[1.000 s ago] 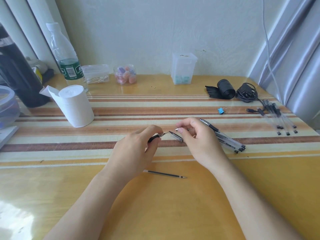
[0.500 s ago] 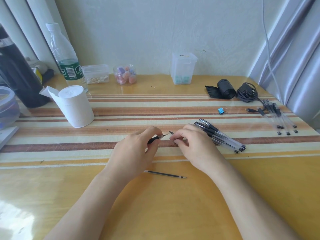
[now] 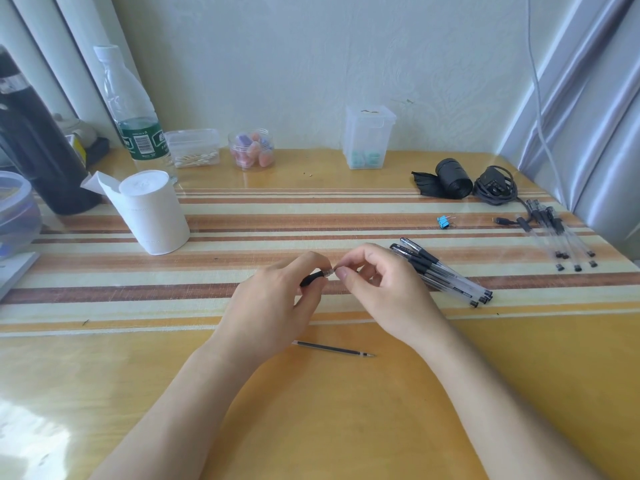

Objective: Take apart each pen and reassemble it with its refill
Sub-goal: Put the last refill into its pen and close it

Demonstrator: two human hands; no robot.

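Wooden table: glossy yellow top, with a glare patch at the near left corner.
Striped cloth: woven bands of cream, orange and brown across the middle of the table, under a shiny clear sheet.
Water bottle: clear ribbed plastic with a green label, upright at the back left.
Tissue roll: white cylinder standing on end, a loose flap at its left.
Left hand: fingers curled, grasping the black grip section just above the cloth.
Right hand: thumb and forefinger pinch that section's clear ribbed end; whether a small part sits between the fingertips cannot be told.
Pen bundle: clear straight barrels with black rubber grips and black end plugs, lying slantwise on the cloth just right of the right hand.
Loose pens: more clear barrels, fanned out near the far right edge.
Refill: thin dark tube with a pointed metal tip, flat on the bare wood between the forearms.
Binder clip: small, blue, with wire arms, behind the bundle.
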